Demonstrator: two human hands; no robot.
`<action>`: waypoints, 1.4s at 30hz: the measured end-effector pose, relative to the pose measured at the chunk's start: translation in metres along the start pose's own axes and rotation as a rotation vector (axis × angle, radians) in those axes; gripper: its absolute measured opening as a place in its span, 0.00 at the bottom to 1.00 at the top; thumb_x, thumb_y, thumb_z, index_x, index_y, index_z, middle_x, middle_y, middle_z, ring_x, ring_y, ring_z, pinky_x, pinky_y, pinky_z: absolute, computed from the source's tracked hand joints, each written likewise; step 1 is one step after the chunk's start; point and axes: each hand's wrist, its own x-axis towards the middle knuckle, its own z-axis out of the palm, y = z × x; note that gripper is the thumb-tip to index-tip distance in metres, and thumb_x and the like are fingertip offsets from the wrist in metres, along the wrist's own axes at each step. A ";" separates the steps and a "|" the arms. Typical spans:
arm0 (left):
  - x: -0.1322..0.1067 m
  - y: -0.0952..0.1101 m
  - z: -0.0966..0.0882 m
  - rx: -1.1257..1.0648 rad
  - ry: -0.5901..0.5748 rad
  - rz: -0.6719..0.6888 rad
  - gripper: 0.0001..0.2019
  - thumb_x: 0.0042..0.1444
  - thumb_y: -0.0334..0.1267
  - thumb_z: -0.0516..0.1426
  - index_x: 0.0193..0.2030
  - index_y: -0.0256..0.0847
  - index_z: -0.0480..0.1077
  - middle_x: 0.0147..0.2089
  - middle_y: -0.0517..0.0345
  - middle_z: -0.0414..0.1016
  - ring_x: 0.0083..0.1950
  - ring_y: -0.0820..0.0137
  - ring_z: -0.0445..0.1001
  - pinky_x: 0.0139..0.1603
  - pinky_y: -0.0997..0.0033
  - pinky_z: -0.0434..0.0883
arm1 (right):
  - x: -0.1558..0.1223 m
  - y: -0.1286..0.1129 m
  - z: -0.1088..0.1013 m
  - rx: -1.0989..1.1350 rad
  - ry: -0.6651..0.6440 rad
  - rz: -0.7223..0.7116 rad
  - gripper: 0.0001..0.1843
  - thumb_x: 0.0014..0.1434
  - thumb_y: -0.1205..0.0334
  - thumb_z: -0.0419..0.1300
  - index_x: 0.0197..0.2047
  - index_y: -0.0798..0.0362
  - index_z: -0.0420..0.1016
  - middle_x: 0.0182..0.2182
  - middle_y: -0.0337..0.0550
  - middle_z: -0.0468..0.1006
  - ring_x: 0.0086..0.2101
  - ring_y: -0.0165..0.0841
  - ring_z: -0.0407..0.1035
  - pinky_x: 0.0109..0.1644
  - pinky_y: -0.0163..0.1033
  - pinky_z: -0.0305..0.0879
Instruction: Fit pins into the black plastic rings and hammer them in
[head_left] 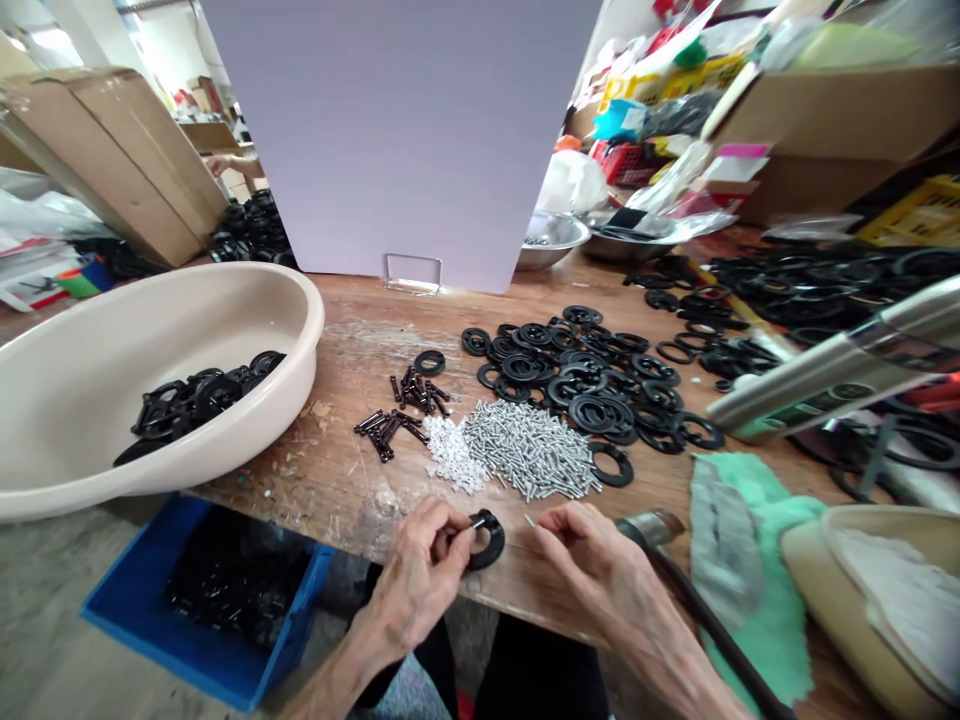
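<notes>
My left hand [424,570] pinches a black plastic ring [487,538] at the near edge of the wooden table [352,350]. My right hand [581,550] is closed on a small silver pin [529,520], whose tip points toward the ring. Just beyond the hands lie a heap of silver pins [529,462], a small pile of white bits [452,455], some short black pegs [401,410] and a spread of black rings [585,375].
A cream basin [247,300] at the left holds several black assembled parts. A blue bin [135,600] sits below the table edge. A hammer [652,528] and green cloth [750,560] lie to the right. A grey panel [397,130] stands behind, with cardboard boxes and clutter around.
</notes>
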 end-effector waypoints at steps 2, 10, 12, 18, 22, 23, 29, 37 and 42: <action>0.000 -0.003 0.005 0.139 0.071 0.120 0.06 0.59 0.33 0.51 0.34 0.39 0.68 0.32 0.58 0.67 0.32 0.72 0.66 0.34 0.72 0.65 | -0.004 0.010 0.007 -0.176 0.073 -0.053 0.14 0.64 0.56 0.48 0.29 0.50 0.67 0.26 0.41 0.71 0.30 0.36 0.66 0.35 0.43 0.61; -0.004 -0.022 0.030 0.347 0.164 0.248 0.09 0.62 0.29 0.47 0.39 0.40 0.68 0.37 0.53 0.69 0.40 0.66 0.70 0.42 0.65 0.72 | -0.025 -0.017 0.052 -0.126 0.101 -0.120 0.16 0.65 0.64 0.49 0.56 0.53 0.62 0.45 0.49 0.70 0.45 0.39 0.64 0.48 0.45 0.66; -0.004 -0.020 0.031 0.407 0.153 0.260 0.10 0.62 0.28 0.46 0.41 0.40 0.68 0.37 0.53 0.69 0.39 0.66 0.70 0.41 0.65 0.72 | -0.023 -0.022 0.060 -0.115 0.136 -0.115 0.15 0.64 0.67 0.50 0.54 0.53 0.64 0.41 0.47 0.71 0.41 0.39 0.64 0.45 0.45 0.67; 0.002 -0.011 0.021 0.538 -0.039 0.209 0.10 0.60 0.26 0.48 0.39 0.38 0.69 0.42 0.49 0.71 0.45 0.63 0.73 0.47 0.61 0.74 | -0.017 -0.019 0.064 -0.144 0.127 -0.126 0.12 0.63 0.70 0.49 0.48 0.54 0.68 0.37 0.46 0.72 0.39 0.39 0.64 0.42 0.45 0.68; 0.005 -0.013 0.015 0.578 -0.066 0.254 0.14 0.59 0.27 0.51 0.50 0.41 0.67 0.55 0.45 0.69 0.56 0.58 0.70 0.55 0.55 0.71 | -0.014 -0.021 0.062 -0.150 0.128 -0.135 0.12 0.63 0.72 0.48 0.46 0.55 0.69 0.36 0.47 0.71 0.38 0.38 0.64 0.41 0.45 0.68; 0.005 -0.013 0.014 0.581 -0.073 0.279 0.16 0.58 0.27 0.52 0.52 0.41 0.65 0.57 0.45 0.68 0.57 0.57 0.69 0.55 0.54 0.71 | -0.013 -0.023 0.063 -0.154 0.136 -0.135 0.12 0.63 0.72 0.48 0.45 0.55 0.69 0.36 0.47 0.71 0.38 0.38 0.64 0.40 0.45 0.68; 0.005 -0.003 0.016 0.540 -0.068 0.211 0.12 0.59 0.25 0.48 0.43 0.40 0.69 0.48 0.48 0.71 0.51 0.60 0.72 0.53 0.55 0.70 | -0.016 -0.025 0.060 -0.151 0.155 -0.149 0.10 0.64 0.70 0.47 0.46 0.54 0.67 0.36 0.46 0.70 0.38 0.38 0.64 0.41 0.43 0.68; -0.001 0.003 -0.016 0.056 -0.105 -0.004 0.07 0.61 0.35 0.51 0.35 0.39 0.69 0.33 0.59 0.67 0.34 0.72 0.65 0.37 0.73 0.64 | -0.013 0.020 0.032 -0.250 0.217 -0.080 0.12 0.66 0.65 0.46 0.49 0.54 0.66 0.39 0.48 0.70 0.41 0.40 0.64 0.44 0.47 0.65; 0.002 -0.001 -0.021 -0.231 -0.173 -0.151 0.09 0.58 0.39 0.53 0.33 0.36 0.70 0.31 0.61 0.64 0.31 0.75 0.61 0.31 0.77 0.58 | -0.007 0.029 0.028 -0.217 0.091 -0.088 0.08 0.65 0.66 0.47 0.41 0.52 0.66 0.37 0.45 0.70 0.39 0.39 0.62 0.44 0.45 0.63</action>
